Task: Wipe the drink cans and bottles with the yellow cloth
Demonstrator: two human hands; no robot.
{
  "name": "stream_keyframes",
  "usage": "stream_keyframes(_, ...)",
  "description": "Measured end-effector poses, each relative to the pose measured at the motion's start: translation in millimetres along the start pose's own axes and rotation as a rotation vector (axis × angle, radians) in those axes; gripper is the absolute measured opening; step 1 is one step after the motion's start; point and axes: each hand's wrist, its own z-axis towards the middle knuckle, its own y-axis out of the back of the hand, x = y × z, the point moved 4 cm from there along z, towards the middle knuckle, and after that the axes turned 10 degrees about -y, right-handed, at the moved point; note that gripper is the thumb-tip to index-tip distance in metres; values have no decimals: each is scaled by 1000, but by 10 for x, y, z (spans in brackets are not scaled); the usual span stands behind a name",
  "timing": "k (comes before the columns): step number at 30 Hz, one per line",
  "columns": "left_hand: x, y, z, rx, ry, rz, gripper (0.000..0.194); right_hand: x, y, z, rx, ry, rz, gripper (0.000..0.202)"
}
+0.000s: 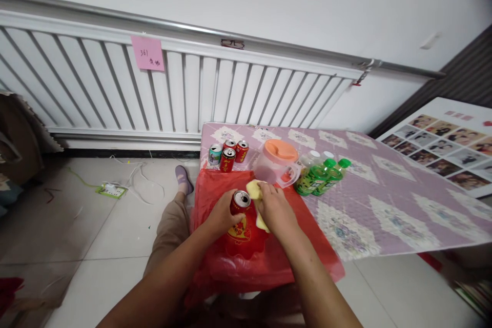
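Note:
Upright on the red plastic sheet point(284, 259) stands an opened red drink can point(242, 200). My left hand point(223, 214) is wrapped round its left side, thumb across the front. Just right of the can, my right hand point(274, 207) grips a yellow cloth point(253, 189), which hangs down below the fingers. Whether the cloth touches the can I cannot tell. Behind them, several opened cans are grouped: red cans point(227, 160) and a teal one point(215, 154). A clear plastic pitcher point(271, 164) with an orange lid point(280, 151) is beyond my right hand.
Several bottles stand right of the pitcher, including green-capped ones point(317, 178). The table has a purple flowered cloth point(357, 220). A white radiator point(230, 87) runs along the wall behind. A photo board point(442, 138) leans at the right. Cables and a power strip point(111, 189) lie on the floor.

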Motion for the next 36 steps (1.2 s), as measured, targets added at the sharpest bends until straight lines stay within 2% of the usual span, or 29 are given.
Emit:
stream_keyframes(7, 8, -9, 7, 8, -25, -14, 69, 218, -55, -189, 40, -33, 87, 41)
stream_keyframes(15, 74, -41, -27, -70, 52, 59, 68, 275, -207, -575, 8, -92, 209, 48)
stream_keyframes(18, 63, -62, -25, -92, 73, 111, 64, 280, -239, -619, -18, -93, 247, 49)
stream_keyframes(20, 51, -65, -11, -91, 67, 130, 69, 265, -251, -615, -26, -97, 259, 47)
stream_keyframes(24, 36, 10, 42, -8, 11, 112, 84, 220, -264, -591, -42, -85, 277, 44)
stream_keyframes(28, -12, 159, 81, 189, -53, 11, 77, 173, -275, -579, -43, -116, 319, 44)
stream_keyframes(30, -45, 215, 82, 243, -59, -36, 73, 170, -278, -572, -31, -132, 324, 44)
stream_keyframes(32, -61, 236, 75, 227, -45, -57, 69, 188, -277, -566, -13, -139, 314, 44)
stream_keyframes(36, -41, 187, 48, 89, -10, 32, 55, 266, -266, -579, 13, -134, 282, 45)
